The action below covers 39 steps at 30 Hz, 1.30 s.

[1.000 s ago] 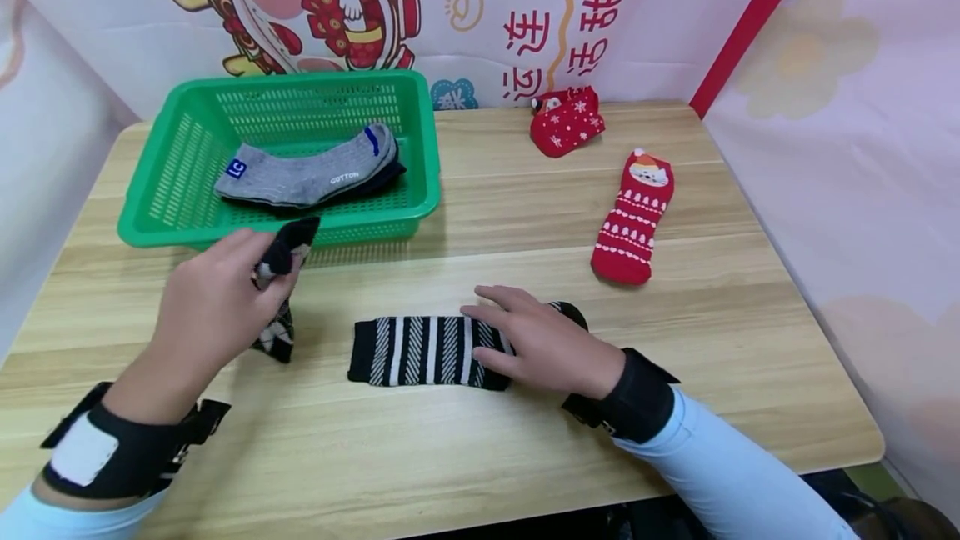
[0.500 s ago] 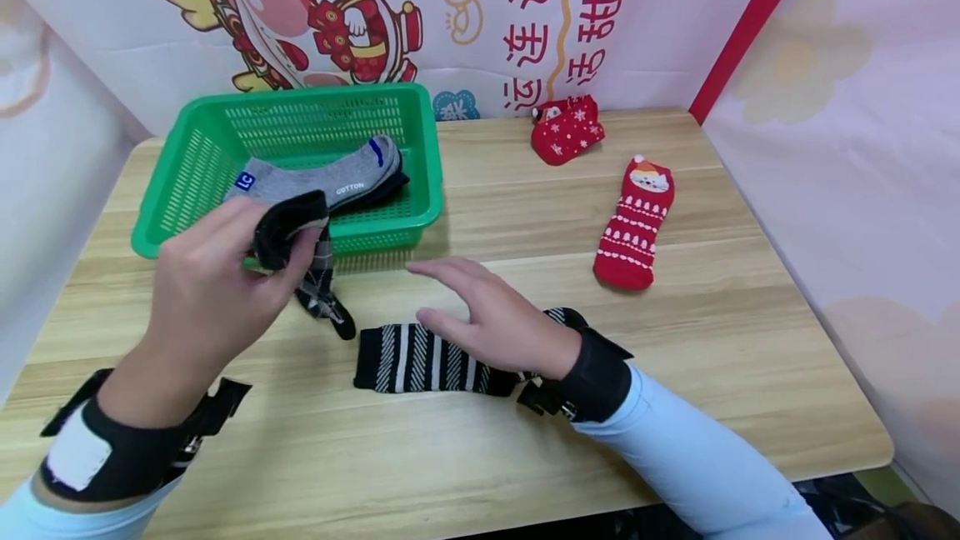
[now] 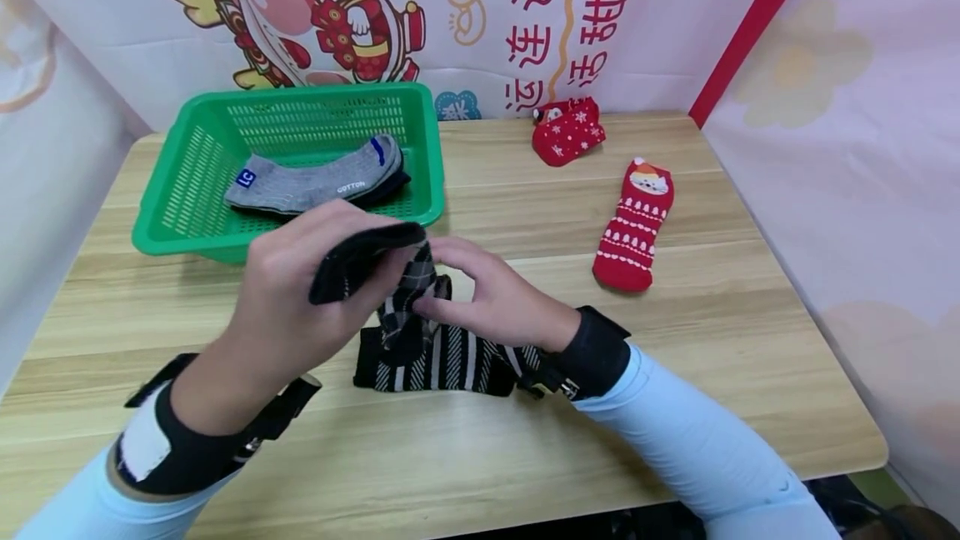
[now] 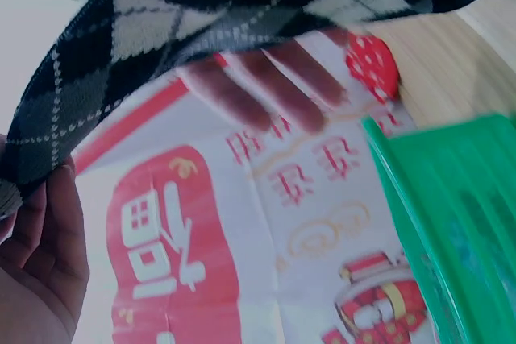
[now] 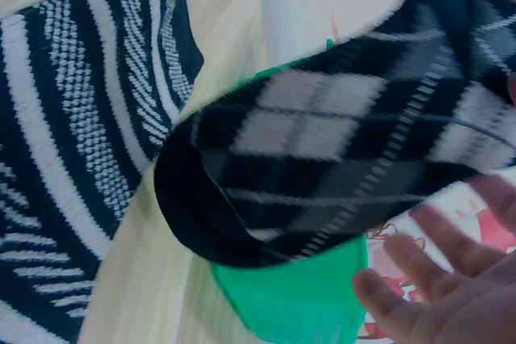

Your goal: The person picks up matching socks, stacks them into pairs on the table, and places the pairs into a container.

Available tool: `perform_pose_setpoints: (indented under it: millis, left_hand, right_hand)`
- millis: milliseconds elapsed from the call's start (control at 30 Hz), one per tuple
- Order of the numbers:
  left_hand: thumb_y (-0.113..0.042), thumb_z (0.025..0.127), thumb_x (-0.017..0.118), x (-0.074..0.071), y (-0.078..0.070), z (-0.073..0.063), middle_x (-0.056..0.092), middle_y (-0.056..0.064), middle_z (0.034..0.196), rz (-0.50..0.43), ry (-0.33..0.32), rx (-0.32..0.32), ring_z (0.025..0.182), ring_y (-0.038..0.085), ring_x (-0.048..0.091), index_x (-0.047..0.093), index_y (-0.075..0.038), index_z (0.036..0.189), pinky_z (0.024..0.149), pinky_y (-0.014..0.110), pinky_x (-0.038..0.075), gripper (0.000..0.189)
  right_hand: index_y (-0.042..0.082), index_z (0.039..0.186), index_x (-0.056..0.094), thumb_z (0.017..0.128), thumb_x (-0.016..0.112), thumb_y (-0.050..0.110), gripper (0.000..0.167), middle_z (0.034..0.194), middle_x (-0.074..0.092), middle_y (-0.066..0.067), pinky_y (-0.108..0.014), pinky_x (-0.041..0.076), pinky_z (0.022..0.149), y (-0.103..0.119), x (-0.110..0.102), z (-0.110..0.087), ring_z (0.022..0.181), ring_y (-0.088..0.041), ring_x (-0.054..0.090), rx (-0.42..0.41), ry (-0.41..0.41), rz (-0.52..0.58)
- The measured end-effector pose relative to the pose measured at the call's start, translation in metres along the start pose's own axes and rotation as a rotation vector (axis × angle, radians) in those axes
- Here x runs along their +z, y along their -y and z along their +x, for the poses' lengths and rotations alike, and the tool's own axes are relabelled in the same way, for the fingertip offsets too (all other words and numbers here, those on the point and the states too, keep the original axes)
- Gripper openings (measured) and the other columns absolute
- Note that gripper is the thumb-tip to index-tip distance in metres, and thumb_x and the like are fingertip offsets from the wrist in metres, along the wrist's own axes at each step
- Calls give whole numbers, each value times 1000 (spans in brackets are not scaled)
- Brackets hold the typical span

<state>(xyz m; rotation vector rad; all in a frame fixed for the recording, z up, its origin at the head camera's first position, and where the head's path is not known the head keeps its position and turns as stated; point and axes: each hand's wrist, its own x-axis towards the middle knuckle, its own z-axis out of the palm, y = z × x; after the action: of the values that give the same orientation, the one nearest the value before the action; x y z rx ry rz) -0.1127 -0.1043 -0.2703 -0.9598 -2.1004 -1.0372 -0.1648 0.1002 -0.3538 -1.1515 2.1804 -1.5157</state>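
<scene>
A dark argyle sock (image 3: 408,290) hangs from my left hand (image 3: 296,298), which grips it by the black cuff in the head view. My right hand (image 3: 502,298) is beside the sock's other side, thumb at the fabric. Its fingers (image 5: 427,259) are spread loosely below the sock in the right wrist view. Under both hands a black-and-white striped sock (image 3: 453,365) lies flat on the table, partly covered by the argyle sock and my right hand. The argyle sock's toe end (image 5: 201,207) is close over it.
A green basket (image 3: 187,244) at the back left holds grey socks (image 3: 315,182) with a dark one beneath. Toward the back right lie a red snowflake sock (image 3: 567,133) and a red cat-face sock (image 3: 633,227). A printed cloth (image 3: 487,32) stands behind the wooden table (image 3: 720,340).
My left hand has lifted the argyle sock from beside the basket and carried it right, over the striped sock. My right hand has come off the striped sock and met the argyle sock.
</scene>
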Motion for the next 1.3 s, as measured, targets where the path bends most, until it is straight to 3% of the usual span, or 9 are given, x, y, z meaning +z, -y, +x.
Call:
perform_pose_setpoints:
  millis: [100, 267, 467, 600, 700, 800, 933, 1167, 1300]
  left_hand:
    - [-23, 96, 68, 5, -4, 4, 75, 10, 92, -38, -2, 0, 86, 19, 70, 74, 1, 99, 88, 15, 53, 25]
    - [-16, 92, 71, 8, -4, 6, 75, 11, 91, -100, -40, -3, 85, 14, 68, 75, 2, 98, 82, 17, 53, 19]
    - [2, 83, 75, 5, 2, -4, 73, 7, 84, -204, -109, -160, 76, 7, 62, 75, 2, 96, 72, 16, 50, 13]
    - [5, 83, 73, -2, 11, -16, 66, -3, 75, -184, -110, -269, 67, 5, 57, 75, 0, 92, 63, 16, 47, 11]
    - [1, 86, 72, -8, 17, -24, 53, -7, 65, -132, -79, -384, 58, 6, 47, 70, -3, 83, 53, 21, 38, 5]
    - [-7, 89, 72, -12, 23, -31, 42, -6, 57, -82, -48, -504, 51, 8, 38, 61, -7, 72, 47, 26, 31, 21]
    - [-17, 91, 73, -13, 32, -43, 40, -5, 55, -28, -1, -664, 50, 11, 38, 58, -8, 68, 47, 28, 31, 30]
    - [-33, 96, 68, -9, 50, -72, 71, -4, 72, -80, 179, -882, 59, 13, 68, 73, -7, 102, 54, 26, 50, 26]
    - [-35, 96, 68, -5, 57, -88, 74, 6, 85, -134, 262, -967, 61, 15, 72, 71, -5, 111, 57, 28, 57, 33]
  right_hand:
    - [13, 127, 65, 95, 69, 14, 32, 124, 66, 3, -32, 41, 112, -5, -2, -4, 119, -9, 55, -2, 32, 34]
    - [10, 114, 70, 97, 66, 13, 18, 102, 71, 1, -32, 52, 94, -11, -9, -14, 94, -13, 62, 100, 80, 93]
    - [15, 105, 67, 97, 66, 20, 9, 88, 64, 1, -27, 49, 76, -17, -21, -30, 82, -16, 59, 213, 100, 49]
    - [16, 103, 66, 97, 67, 23, 10, 86, 65, 0, -27, 50, 72, -22, -32, -40, 79, -17, 60, 285, 117, 26]
    - [16, 103, 67, 97, 67, 22, 9, 90, 68, -1, -30, 54, 76, -26, -41, -46, 82, -19, 64, 326, 133, 33]
    - [15, 102, 67, 97, 67, 22, 9, 90, 68, -2, -31, 54, 76, -30, -49, -51, 83, -20, 64, 346, 144, 26]
    - [16, 100, 67, 96, 68, 23, 8, 88, 66, -2, -29, 51, 74, -36, -55, -58, 81, -20, 61, 367, 162, 16]
    - [17, 97, 69, 95, 70, 26, 9, 86, 64, -1, -26, 48, 70, -49, -61, -70, 80, -19, 58, 412, 203, -14]
    - [20, 100, 70, 95, 69, 28, 9, 89, 66, 0, -28, 49, 72, -54, -68, -76, 83, -20, 60, 451, 236, -41]
